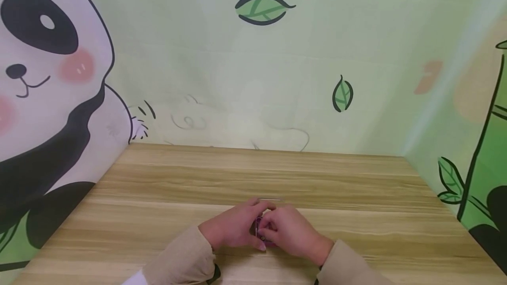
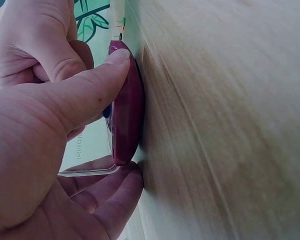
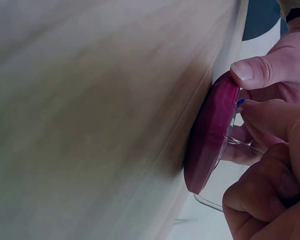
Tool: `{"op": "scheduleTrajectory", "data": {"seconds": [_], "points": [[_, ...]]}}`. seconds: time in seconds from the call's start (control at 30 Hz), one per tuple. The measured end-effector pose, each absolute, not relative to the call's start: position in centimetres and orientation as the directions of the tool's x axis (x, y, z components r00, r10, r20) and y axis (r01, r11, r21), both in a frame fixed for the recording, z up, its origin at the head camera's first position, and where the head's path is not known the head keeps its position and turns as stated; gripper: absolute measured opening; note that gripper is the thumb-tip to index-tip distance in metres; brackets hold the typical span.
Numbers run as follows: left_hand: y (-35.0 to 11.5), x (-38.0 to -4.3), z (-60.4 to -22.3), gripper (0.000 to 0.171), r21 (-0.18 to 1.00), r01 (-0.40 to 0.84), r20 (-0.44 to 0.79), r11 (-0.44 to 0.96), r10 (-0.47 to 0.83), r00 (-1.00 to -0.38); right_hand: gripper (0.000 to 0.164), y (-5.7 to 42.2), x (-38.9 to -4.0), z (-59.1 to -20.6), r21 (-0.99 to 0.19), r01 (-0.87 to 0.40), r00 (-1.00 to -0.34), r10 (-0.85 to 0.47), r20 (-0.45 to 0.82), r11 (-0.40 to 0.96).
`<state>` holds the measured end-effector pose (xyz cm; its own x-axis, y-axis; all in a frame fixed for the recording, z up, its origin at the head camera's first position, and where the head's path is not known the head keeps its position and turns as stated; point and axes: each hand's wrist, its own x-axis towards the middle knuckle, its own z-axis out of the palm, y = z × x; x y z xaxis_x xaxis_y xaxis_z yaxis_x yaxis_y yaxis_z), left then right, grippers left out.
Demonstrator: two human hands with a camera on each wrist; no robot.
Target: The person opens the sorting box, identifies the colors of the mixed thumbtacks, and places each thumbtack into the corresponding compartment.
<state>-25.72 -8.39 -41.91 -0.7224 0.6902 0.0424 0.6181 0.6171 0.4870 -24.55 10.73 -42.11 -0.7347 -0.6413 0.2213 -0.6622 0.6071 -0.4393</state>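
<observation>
A small magenta case (image 3: pixel 210 132) with a rounded side lies low over the wooden table. My left hand (image 1: pixel 234 226) grips it, thumb (image 2: pixel 102 80) on one rim and fingers round the far side. Its clear lid (image 2: pixel 92 173) stands raised. Bent over the case's inner side, my right hand (image 1: pixel 295 232) has its fingers curled and appears to pinch a small blue thing (image 3: pixel 241 102), whose kind is mostly hidden. Tiny coloured heads on thin stems (image 2: pixel 123 22), like pins, stick up past the case's edge. The fingers cover most of the contents.
Wood-grained table (image 1: pixel 158 175) surrounds both hands. Behind it stands a pale green backdrop (image 1: pixel 198 56) with printed leaves, and a printed panda (image 1: pixel 51 78) is on the left. Printed bamboo (image 1: pixel 491 157) shows on the right side.
</observation>
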Motion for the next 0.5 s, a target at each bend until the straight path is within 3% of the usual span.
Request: {"op": "scheduleTrajectory", "data": {"seconds": [0.5], "points": [[-8.5, -25.88, -41.96, 0.085, 0.524, 0.617, 0.054, 0.587, 0.701, -0.711, 0.018, 9.93, -24.42, -41.82, -0.331, -0.709, -0.7, -0.677, 0.228, 0.623]]}}
